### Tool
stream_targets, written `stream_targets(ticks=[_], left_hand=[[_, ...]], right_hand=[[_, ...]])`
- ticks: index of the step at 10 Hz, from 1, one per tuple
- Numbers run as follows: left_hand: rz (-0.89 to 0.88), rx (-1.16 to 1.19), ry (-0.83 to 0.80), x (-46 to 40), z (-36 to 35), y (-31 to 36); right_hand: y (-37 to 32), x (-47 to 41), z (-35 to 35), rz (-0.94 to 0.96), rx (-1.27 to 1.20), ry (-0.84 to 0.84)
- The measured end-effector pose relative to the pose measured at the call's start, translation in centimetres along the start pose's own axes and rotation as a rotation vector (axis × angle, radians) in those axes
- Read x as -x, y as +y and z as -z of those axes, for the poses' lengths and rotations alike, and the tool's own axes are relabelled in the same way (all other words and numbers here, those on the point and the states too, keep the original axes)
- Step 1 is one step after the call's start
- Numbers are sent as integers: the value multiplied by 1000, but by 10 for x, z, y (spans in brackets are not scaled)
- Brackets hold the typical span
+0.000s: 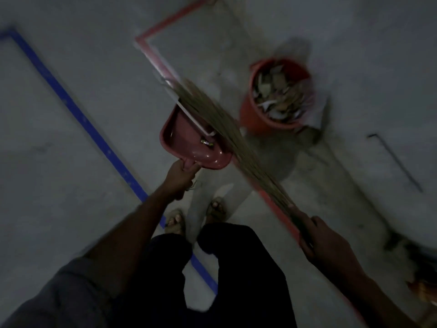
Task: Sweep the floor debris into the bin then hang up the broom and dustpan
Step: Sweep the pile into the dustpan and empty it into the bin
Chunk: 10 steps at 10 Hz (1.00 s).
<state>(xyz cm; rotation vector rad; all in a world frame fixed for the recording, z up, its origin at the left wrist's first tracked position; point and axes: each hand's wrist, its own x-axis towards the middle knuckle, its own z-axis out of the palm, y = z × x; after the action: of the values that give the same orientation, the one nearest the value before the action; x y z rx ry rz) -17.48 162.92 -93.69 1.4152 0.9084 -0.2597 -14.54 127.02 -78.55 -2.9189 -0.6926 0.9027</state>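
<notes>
Left hand (181,170) closed tight round dustpan (189,140) handle; right hand (314,237) wrapped round broom (220,124) handle, bristles lying across the pan; bin (279,91) at two o'clock, full of debris

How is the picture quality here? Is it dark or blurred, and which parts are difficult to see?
Head view: dim overall, with the sleeve and legs at the bottom nearly black; motion blur smears the broom, the red bin and the floor lines; a small glare spot shines on the dustpan; the left hand and right hand show as dark shapes.
</notes>
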Motion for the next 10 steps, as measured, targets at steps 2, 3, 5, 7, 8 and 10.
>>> stream_targets(ticks=[2,3,5,7,8,10], left_hand=[[-78,21,-3,50,-25,89],[-73,31,-22,58,-55,117],[-45,5,8,32,-139,161],[44,-53,23,-26,-248,199],[33,-145,37,-53,-299,225],[18,-556,107,-114,-363,246]], right_hand=[[7,59,87,-32,44,159],[25,64,102,-35,36,182],[102,28,124,-46,54,186],[202,-45,139,-71,-47,148],[244,-82,153,-78,-107,123],[301,-152,191,-119,-104,29]])
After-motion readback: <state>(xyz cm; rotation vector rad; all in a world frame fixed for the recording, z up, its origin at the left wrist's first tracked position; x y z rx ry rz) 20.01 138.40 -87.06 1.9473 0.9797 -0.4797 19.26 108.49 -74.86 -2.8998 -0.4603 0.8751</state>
